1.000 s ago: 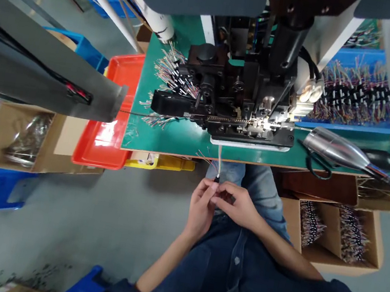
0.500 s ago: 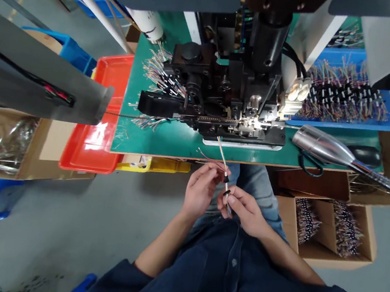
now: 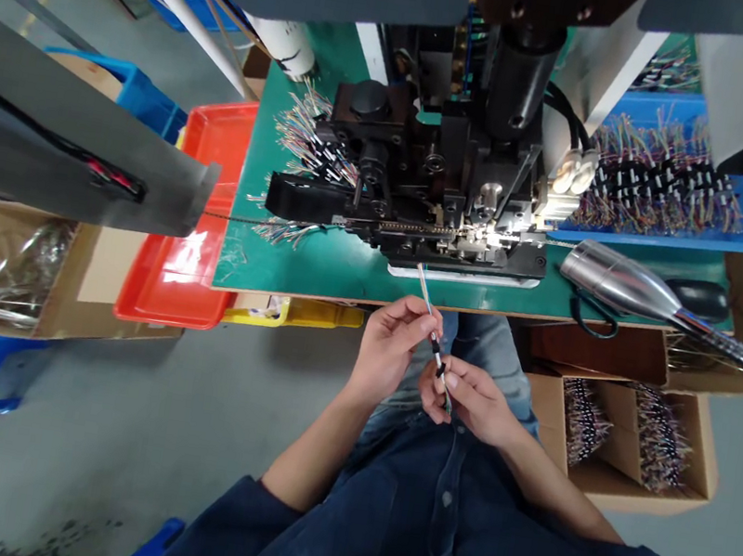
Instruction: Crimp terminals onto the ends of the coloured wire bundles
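Between my two hands is a short wire harness [image 3: 436, 351], a thin cable with black and white sleeve parts and fine coloured wires at both ends. My left hand [image 3: 395, 348] pinches it near the upper wires, which stick out toward the machine. Lower down, my right hand [image 3: 465, 396] is closed on the sleeve, with the other wire ends showing below its fingers. The harness slants, in front of the bench edge and above my lap. Just beyond it stands a black crimping machine [image 3: 430, 175] with a lit metal die area [image 3: 480, 237].
On the green bench [image 3: 316, 274], wire harnesses [image 3: 315, 142] lie left of the machine. A blue tray [image 3: 660, 234] of harnesses stands right, behind a metal gooseneck lamp [image 3: 618, 279]. A red tray [image 3: 177, 285] is at left. A cardboard box [image 3: 653, 501] with harness bundles sits lower right.
My left fingers have closed around the upper wires; a reddish wire that stuck out to the left is now gathered in. The harness has shifted slightly right and down.
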Demonstrator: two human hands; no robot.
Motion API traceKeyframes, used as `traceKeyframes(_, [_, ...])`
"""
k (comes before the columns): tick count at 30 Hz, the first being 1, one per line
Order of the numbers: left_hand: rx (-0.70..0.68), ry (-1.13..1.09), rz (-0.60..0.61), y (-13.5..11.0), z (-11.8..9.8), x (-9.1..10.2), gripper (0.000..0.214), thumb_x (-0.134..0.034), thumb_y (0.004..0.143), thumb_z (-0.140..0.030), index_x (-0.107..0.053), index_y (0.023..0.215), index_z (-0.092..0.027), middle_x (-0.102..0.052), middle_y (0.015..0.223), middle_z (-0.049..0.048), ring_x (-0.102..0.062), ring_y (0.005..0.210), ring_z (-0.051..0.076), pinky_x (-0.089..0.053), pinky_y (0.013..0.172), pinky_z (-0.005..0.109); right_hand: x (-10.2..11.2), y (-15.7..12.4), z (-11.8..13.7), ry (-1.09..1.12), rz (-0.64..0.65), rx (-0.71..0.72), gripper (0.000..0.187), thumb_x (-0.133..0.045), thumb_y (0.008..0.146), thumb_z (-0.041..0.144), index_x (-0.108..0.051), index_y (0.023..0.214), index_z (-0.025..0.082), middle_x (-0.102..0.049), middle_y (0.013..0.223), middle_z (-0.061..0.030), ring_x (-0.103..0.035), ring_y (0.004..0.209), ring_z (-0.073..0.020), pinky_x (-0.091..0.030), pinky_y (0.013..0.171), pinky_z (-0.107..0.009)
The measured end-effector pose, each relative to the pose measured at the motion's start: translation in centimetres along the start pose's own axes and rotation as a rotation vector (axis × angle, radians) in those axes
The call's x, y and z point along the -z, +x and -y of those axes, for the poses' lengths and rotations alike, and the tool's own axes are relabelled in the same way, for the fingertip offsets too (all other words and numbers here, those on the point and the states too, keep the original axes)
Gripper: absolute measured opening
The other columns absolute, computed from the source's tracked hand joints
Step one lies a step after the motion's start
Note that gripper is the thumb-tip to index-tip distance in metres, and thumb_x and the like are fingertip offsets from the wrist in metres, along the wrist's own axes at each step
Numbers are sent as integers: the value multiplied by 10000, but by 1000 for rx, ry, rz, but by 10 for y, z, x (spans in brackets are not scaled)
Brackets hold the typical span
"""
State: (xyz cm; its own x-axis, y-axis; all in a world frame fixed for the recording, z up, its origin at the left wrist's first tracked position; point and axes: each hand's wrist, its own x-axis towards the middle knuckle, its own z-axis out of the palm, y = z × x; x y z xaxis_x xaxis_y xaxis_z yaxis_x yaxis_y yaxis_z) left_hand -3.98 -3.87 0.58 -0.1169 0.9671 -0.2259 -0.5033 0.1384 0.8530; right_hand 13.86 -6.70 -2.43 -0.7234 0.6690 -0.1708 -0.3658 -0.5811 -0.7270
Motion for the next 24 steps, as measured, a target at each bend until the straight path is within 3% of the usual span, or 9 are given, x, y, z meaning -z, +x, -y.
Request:
traceKeyframes(7, [97, -17, 14, -5, 4, -2, 406, -1069, 778, -465, -764, 870, -213, -760, 869, 16, -686, 724, 139, -602, 711, 298, 3, 0, 1, -106, -21, 51, 449, -666, 1150, 650, -619, 999, 230, -597, 854, 5, -564, 690, -147, -422, 625, -291])
traceKeyframes(10, [93, 25, 19, -7, 5, 1, 390, -1076, 765, -443, -772, 854, -216, -789, 875, 19, -702, 707, 142, -599, 676, 287, 14, 0, 10, -365, -40, 71, 431, -642, 1169, 623, -685, 1016, 222, -668, 887, -24, -617, 771, -173, -507, 717, -317])
traceKeyframes(13, [27, 238, 59, -8, -2, 5, 312, -1057, 799, -399, -810, 858, -218, -820, 869, 34, -734, 741, 168, -623, 731, 313, 29, -1, 35, -650, -243, 144, 396, -660, 1166, 593, -802, 1174, 223, -770, 1014, -63, -689, 876, -201, -566, 831, -358])
traceKeyframes(15, [-55, 408, 77, -9, -10, 5, 243, -1034, 837, -363, -840, 886, -225, -842, 893, 43, -768, 812, 190, -631, 813, 334, 32, -1, 56, -691, -432, 228, 381, -665, 1170, 563, -827, 1262, 231, -798, 996, -56, -695, 840, -196, -567, 813, -359])
traceKeyframes(17, [-137, 550, 87, -10, -17, 1, 194, -1012, 871, -342, -860, 923, -234, -850, 899, 40, -782, 844, 199, -621, 848, 340, 25, 1, 74, -687, -500, 305, 310, -717, 1155, 502, -848, 1240, 235, -806, 964, -47, -683, 805, -187, -548, 769, -347])
traceKeyframes(19, [-185, 642, 80, -12, -23, -5, 164, -988, 897, -333, -860, 934, -237, -843, 871, 27, -774, 815, 196, -605, 819, 332, 11, 5, 86, -737, -465, 371, 201, -810, 1104, 432, -859, 1137, 240, -803, 961, -41, -660, 791, -179, -517, 732, -339])
traceKeyframes(24, [-219, 703, 39, -14, -23, -13, 132, -937, 925, -297, -831, 882, -232, -827, 838, 4, -753, 781, 179, -580, 773, 305, -12, 20, 89, -925, -421, 582, 158, -826, 1069, 265, -785, 921, 226, -759, 865, -15, -621, 748, -162, -459, 666, -330])
